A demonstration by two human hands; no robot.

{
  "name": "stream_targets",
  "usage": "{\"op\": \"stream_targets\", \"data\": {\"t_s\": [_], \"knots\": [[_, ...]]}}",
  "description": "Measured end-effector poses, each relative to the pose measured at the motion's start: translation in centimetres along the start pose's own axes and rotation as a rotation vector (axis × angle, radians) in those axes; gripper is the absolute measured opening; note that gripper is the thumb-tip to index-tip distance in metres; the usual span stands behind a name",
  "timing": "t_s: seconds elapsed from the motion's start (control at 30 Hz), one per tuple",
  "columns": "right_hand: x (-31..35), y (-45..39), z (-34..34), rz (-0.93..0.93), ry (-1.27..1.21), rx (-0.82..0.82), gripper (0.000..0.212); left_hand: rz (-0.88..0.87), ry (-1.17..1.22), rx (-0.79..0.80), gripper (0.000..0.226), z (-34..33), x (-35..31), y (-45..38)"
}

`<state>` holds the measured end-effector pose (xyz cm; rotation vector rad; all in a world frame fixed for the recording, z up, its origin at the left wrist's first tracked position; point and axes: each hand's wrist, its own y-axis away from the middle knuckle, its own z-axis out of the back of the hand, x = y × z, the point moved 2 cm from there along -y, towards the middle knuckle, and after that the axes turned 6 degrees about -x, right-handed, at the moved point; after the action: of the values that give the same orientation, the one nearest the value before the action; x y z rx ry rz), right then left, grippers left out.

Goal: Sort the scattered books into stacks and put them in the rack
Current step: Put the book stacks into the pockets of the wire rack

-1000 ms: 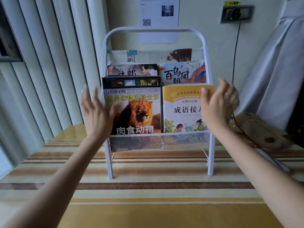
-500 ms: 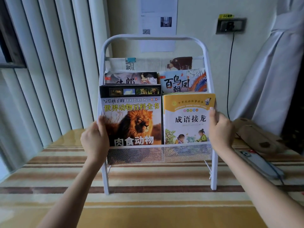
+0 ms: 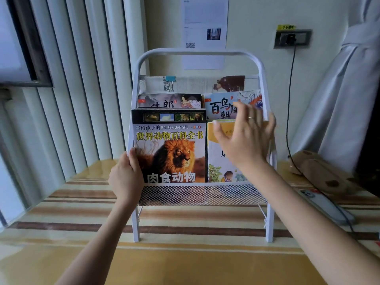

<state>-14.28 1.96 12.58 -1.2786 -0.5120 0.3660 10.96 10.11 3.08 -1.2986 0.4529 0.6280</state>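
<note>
Rack [image 3: 200, 52] on counter [image 3: 185, 264] | left hand [image 3: 126, 177] grips rack's left post beside lion book [image 3: 169, 149] | right hand [image 3: 245, 136] spread, fingers straight, over yellow book [image 3: 220, 159]

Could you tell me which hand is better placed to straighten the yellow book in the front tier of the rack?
The right hand. It is open with fingers spread right over the yellow book, on the rack's right side. The left hand has its grip on the rack's left edge by the lion book.

lion book [image 3: 170, 149] "BAI KE QUAN SHU"
</note>
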Motion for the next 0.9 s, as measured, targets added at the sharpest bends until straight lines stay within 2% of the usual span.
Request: {"op": "stream_targets", "data": {"t_s": [0.07, 0.1, 0.17, 0.23, 0.5, 0.77, 0.9], "knots": [[2.8, -1.0, -1.5, 0.167, 0.123, 0.160, 0.072, -0.007, 0.000, -0.004, 0.060, -0.1, 0.1, 0.0], [3.4, -1.1, -2.3, 0.203, 0.168, 0.249, 0.070, -0.015, 0.002, 0.000, 0.063, -0.1, 0.2, 0.0], [3.2, -1.1, -3.6, 0.198, 0.128, 0.322, 0.050, -0.022, 0.003, 0.003, 0.066, -0.1, 0.4, 0.0], [2.6, -1.1, -4.1, 0.204, 0.025, 0.277, 0.034, -0.018, -0.001, -0.001, 0.066, -0.1, 0.4, 0.1], [3.0, -0.9, -3.4, 0.208, 0.013, 0.247, 0.026, 0.005, -0.003, 0.037, 0.063, 0.2, 0.3, 0.2], [2.4, -3.5, -2.5, 0.204, 0.070, 0.518, 0.062, 0.020, 0.011, 0.047, 0.058, -0.1, 0.4, 0.2], [3.3, -5.0, -3.7, 0.053, 0.044, 0.560, 0.072, 0.047, 0.009, 0.051, 0.054, 0.0, 0.2, 0.3]]}}
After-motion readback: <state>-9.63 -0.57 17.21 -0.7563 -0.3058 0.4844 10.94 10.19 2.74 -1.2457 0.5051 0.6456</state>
